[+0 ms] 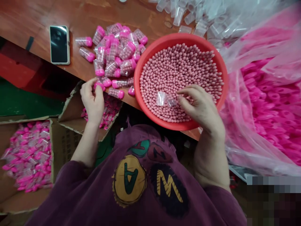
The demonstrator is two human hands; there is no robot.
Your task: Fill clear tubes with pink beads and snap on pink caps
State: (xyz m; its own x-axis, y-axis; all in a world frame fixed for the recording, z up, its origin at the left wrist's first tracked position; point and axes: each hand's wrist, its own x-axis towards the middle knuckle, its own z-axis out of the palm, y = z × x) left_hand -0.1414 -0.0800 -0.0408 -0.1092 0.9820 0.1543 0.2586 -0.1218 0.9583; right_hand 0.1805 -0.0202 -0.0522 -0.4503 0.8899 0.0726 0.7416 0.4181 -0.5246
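Observation:
My left hand (92,99) is at the table's front edge, thumb and forefinger curled about the pink cap (99,85) of a small clear bottle; the rest of this bottle is mostly hidden. Beside it lies a heap of pink-capped clear bottles (115,51) filled with pink pieces. My right hand (199,105) hovers over a red basin (137,78) full of small pink bead-like pieces (171,66). Its thumb and fingers are apart. Two small clear plastic tubes, one a bright tube (161,98), lie on the pieces just left of my right fingertips.
A phone (58,44) lies at the table's left. Clear empty tubes (180,15) are piled behind the basin. A plastic bag (237,91) of pink caps (275,103) stands at right. Below left, cardboard boxes (55,150) hold capped bottles (30,157).

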